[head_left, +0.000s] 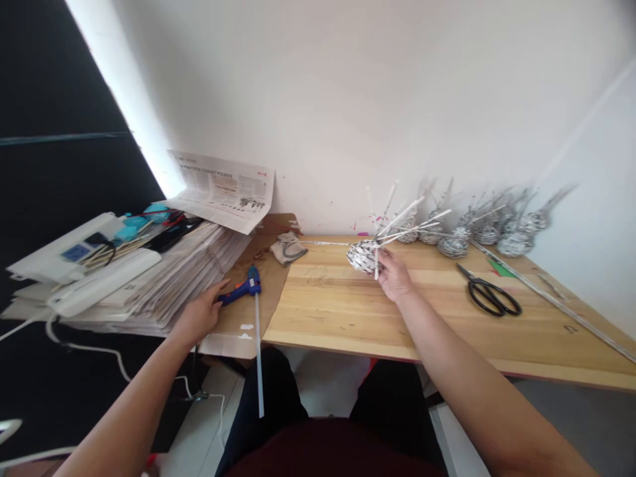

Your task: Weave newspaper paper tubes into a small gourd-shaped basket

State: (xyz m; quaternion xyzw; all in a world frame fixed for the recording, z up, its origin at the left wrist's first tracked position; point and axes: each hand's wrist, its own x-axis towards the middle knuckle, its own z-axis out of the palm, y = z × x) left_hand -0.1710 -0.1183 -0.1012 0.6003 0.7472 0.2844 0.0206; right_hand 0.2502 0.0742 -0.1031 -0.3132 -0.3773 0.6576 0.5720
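My right hand (395,277) grips a small woven newspaper basket (364,257) just above the wooden board. Thin rolled-paper spokes (397,222) fan out from it, up and to the right. My left hand (201,313) is at the left, its fingers apart around the handle end of a blue glue gun (246,286); whether they touch it is hard to tell. The gun is over brown cardboard, and a long translucent glue stick (259,358) extends from it past the table's front edge.
Black-handled scissors (489,295) lie on the wooden board (328,311). Several woven pieces (454,244) stand along the wall at the back right. At the left, a paper stack (189,271) carries a white power strip (106,281). A crumpled cloth (288,248) lies near the wall.
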